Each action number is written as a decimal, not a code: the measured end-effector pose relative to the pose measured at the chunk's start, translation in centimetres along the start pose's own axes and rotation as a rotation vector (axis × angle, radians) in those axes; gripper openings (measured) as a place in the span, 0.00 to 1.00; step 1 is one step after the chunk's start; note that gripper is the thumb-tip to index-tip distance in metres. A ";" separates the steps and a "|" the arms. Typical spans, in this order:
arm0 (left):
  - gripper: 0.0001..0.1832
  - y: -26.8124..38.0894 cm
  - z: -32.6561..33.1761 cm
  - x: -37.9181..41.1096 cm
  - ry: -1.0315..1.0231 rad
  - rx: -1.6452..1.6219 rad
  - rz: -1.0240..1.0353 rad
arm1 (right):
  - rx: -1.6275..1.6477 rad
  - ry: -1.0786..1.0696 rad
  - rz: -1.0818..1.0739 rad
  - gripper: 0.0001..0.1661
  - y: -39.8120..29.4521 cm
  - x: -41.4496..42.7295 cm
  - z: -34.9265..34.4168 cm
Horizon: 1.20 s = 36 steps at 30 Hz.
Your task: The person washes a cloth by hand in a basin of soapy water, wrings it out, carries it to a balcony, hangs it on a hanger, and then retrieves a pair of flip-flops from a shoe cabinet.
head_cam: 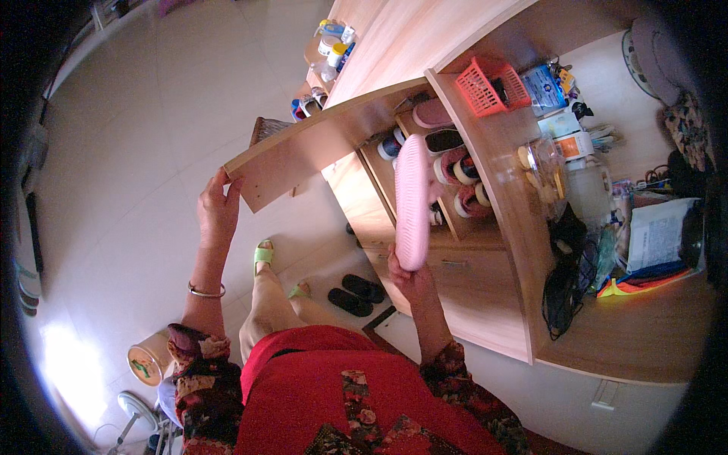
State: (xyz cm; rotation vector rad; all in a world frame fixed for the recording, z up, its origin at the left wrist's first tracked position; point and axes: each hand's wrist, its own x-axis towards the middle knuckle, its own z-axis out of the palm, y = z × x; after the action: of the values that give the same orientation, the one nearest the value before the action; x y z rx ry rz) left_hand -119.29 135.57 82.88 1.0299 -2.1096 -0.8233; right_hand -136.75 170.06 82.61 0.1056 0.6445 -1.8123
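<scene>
My left hand [218, 203] grips the outer edge of a wooden cabinet door [324, 149], which stands swung out from the shoe cabinet. In my right hand [405, 278] is a pink slipper [412, 205], held by one end and turned so that its ribbed sole shows. It is in front of the cabinet's inner shelves and hides part of them. Behind it, several shoes sit in rows, among them a dark shoe with a white rim [444, 141] and a pink shoe [432, 114]. A drawer front [455, 273] is below the shelves.
The cabinet top [614, 324] bears a red plastic basket [489, 85], a clear jar [543, 170], black straps [563, 284] and a white packet [662, 233]. Black slippers [358, 294] lie on the tiled floor [187, 131]. A bucket [151, 358] stands at the left.
</scene>
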 end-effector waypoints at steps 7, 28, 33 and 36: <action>0.07 0.6 -0.3 0.2 -0.007 -0.048 0.026 | -0.258 0.361 -0.374 0.11 -4.5 4.7 -5.9; 0.09 1.8 0.0 1.2 -0.079 -0.056 -0.009 | 0.359 0.646 -0.425 0.04 -26.7 16.4 -13.1; 0.10 0.7 -0.3 0.3 -0.054 -0.023 -0.053 | -0.145 0.502 -0.807 0.13 -23.5 19.1 -8.3; 0.10 0.5 0.2 0.2 -0.039 -0.060 -0.044 | -0.215 0.554 -0.841 0.14 -20.9 17.3 -6.4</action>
State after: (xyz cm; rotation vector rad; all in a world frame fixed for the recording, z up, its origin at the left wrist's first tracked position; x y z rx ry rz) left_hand -119.74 135.64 83.20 1.0394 -2.0884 -0.9295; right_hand -163.18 162.39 78.33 0.2186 1.4271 -2.5206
